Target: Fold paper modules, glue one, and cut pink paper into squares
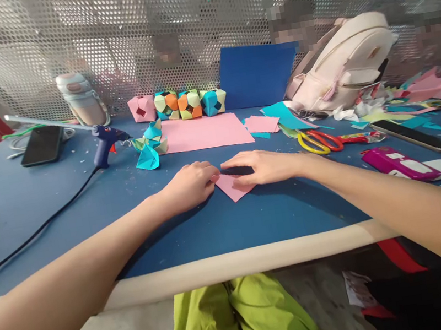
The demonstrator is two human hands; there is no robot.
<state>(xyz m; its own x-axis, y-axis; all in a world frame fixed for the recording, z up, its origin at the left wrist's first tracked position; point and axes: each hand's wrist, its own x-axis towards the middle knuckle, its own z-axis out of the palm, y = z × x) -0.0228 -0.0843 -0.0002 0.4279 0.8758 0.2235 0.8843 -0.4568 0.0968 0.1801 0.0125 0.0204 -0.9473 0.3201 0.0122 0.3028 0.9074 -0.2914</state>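
A small folded piece of pink paper (233, 189) lies on the blue table in front of me, one point toward me. My left hand (195, 184) is closed at its left corner, thumb and fingers pinching the edge. Over its right side arches my right hand (260, 166), fingers stretched out and apart from the thumb, which rests on the paper. Just beyond both hands is a larger pink sheet (207, 132). Blue and green folded paper pieces (147, 155) sit to its left.
Several folded paper balls (190, 104) line the back. A glue gun (103, 144) with its cord stands left, near a black phone (42, 145) and a bottle (82, 100). Scissors (319, 141), a purple case (400, 163), another phone (412, 135), paper scraps and a backpack (349, 64) occupy the right.
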